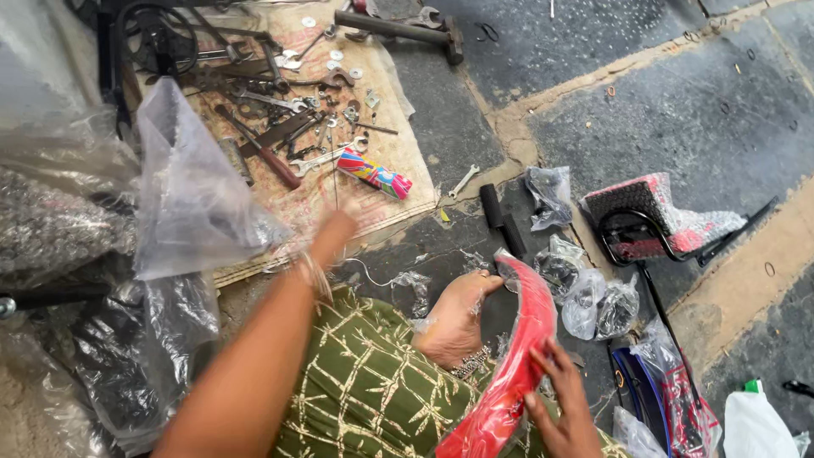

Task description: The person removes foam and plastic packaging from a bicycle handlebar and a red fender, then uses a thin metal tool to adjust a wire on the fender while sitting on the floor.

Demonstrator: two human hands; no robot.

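Observation:
My right hand (560,411) grips the lower part of a long, curved red plastic mudguard (526,339) that is partly in clear wrap and lies across my lap. My foot (454,318), with an anklet, rests against its upper end. My left arm reaches forward, and my left hand (335,227) is blurred over the edge of a brown cloth (398,153). A crumpled clear plastic bag (191,191) stands up just left of that wrist. I cannot tell whether the hand holds it.
The cloth holds several spanners (326,157), washers, a brown-handled tool and a colourful tube (375,172). A hammer (398,30) lies beyond it. On the stone floor lie black grips (500,216), small bags of parts (593,301), a wrapped red-and-black seat (653,216) and a white bottle (750,424).

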